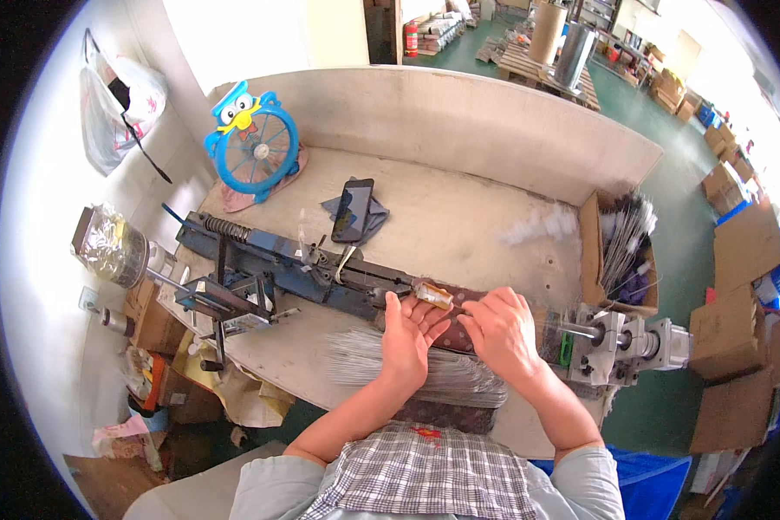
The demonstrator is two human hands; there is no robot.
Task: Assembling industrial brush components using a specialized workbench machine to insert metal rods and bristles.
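My left hand [405, 342] is turned palm up over the long metal bench device [295, 260], its fingers bent. At its fingertips rests a small amber-and-white piece [433, 295], roughly cylindrical, whose kind I cannot make out. Close on the right, my right hand [500, 334] has thumb and fingers pressed together in a pinch; anything between them is too small to see. Beneath both hands lies a dark reddish-brown strip with pale dots [456, 336]. A bundle of thin metal wires [360, 357] is spread on the near side, partly under my forearms.
A blue cartoon-bird fan [256, 149] and a phone [353, 211] on a grey cloth are at the back. A box of wires [615, 251] stands right, beyond a shaft-and-bearing assembly [620, 342]. A crank mechanism [225, 299] sits left. A low partition [459, 113] bounds the table.
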